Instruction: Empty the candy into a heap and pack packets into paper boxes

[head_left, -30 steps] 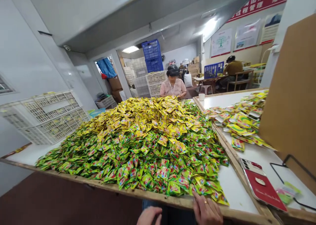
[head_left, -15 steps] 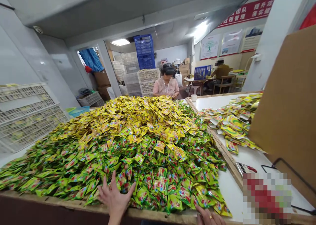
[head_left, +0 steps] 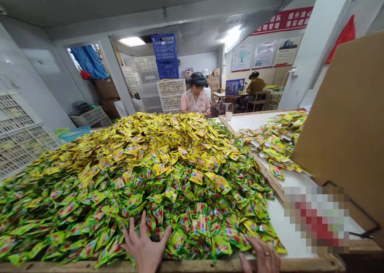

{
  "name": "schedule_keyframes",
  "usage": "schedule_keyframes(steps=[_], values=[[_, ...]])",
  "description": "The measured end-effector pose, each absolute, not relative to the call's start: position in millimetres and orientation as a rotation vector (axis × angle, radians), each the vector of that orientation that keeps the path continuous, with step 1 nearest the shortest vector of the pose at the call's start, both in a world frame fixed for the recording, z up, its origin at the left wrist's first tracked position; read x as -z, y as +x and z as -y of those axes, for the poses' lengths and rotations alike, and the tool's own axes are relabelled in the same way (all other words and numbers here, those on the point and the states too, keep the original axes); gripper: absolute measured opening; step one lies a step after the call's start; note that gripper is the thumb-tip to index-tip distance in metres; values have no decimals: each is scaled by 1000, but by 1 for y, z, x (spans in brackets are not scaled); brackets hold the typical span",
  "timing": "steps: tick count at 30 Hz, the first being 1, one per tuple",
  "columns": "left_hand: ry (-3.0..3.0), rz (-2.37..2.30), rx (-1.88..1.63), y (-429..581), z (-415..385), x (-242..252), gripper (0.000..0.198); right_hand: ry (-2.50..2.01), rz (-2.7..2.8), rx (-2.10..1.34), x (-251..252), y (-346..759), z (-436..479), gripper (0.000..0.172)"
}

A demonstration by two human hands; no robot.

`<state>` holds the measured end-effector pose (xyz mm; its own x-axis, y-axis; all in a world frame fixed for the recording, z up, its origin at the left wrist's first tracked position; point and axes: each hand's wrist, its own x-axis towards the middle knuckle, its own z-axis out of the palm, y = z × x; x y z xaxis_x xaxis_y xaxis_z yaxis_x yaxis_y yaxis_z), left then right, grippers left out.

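A big heap of small green and yellow sachets [head_left: 162,173] covers the white table [head_left: 285,229] in front of me. My left hand [head_left: 145,245] lies palm down on the near edge of the heap, fingers spread over the green sachets. My right hand [head_left: 262,257], with a ring on one finger, rests at the heap's near right corner, fingers stretched flat on the sachets there. Neither hand grips anything.
A person [head_left: 195,99] sits at the far end of the heap; another person [head_left: 255,85] sits further back. A second table [head_left: 258,121] at right holds more sachets [head_left: 279,141], a white cup [head_left: 228,116] and a brown cardboard sheet [head_left: 345,125]. White crates [head_left: 18,133] stand at left.
My left hand rose from below the table edge onto the heap and spread out. My right hand slid slightly right along the edge. The view drew closer to the heap.
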<state>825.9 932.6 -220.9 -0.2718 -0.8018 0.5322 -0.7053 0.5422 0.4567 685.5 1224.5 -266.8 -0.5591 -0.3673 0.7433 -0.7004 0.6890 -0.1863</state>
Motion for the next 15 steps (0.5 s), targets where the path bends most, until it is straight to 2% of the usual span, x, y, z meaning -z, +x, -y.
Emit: schedule_keyframes(steps=[5,10,15], values=[[1206,2093,181,825,-935,216,88,879,2533,-569,240,696,-1161,80],[1140,2170,217,825,-935,214,95,857,2879,-471,221,706,-1113,92],[1118,2161,279,820,-935,214,97,871,2958,-302,217,706,-1104,100]])
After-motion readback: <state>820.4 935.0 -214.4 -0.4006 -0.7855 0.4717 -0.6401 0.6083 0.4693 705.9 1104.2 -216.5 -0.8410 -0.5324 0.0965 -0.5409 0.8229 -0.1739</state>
